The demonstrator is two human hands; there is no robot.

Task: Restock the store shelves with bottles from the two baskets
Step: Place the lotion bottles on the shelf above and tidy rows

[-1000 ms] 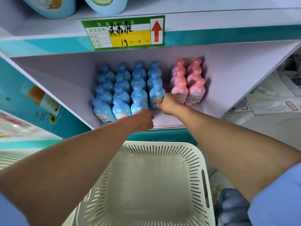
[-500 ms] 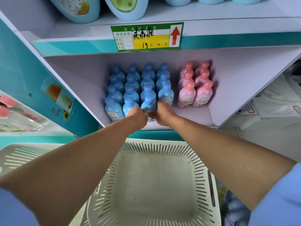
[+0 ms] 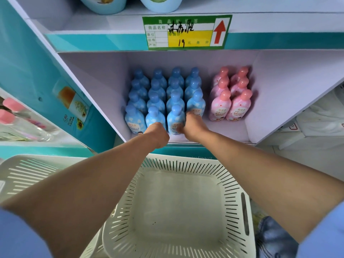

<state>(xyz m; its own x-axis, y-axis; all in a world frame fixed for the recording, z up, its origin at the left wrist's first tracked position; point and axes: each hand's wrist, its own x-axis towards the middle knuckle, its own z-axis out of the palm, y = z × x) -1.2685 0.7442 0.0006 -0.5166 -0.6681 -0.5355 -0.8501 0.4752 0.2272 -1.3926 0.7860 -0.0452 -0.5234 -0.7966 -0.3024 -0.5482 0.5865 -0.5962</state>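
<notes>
Several blue bottles stand in four rows on the white shelf, with several pink bottles to their right. My left hand is curled round the base of the second front blue bottle. My right hand grips the third front blue bottle from its right side, thumb across the label. Both bottles stand upright on the shelf. Under my arms sits a white slotted basket with nothing in it, and a second white basket lies at the left.
A green and yellow price label hangs on the upper shelf edge, with large pale-blue bottles above it. A teal side panel bounds the shelf at left. Clear bottles with pink caps lie further left. Blue denim shows at bottom right.
My right hand has shifted left from the pink bottles to the third front blue bottle. My left hand has moved left to the second front bottle. The camera has drawn back slightly.
</notes>
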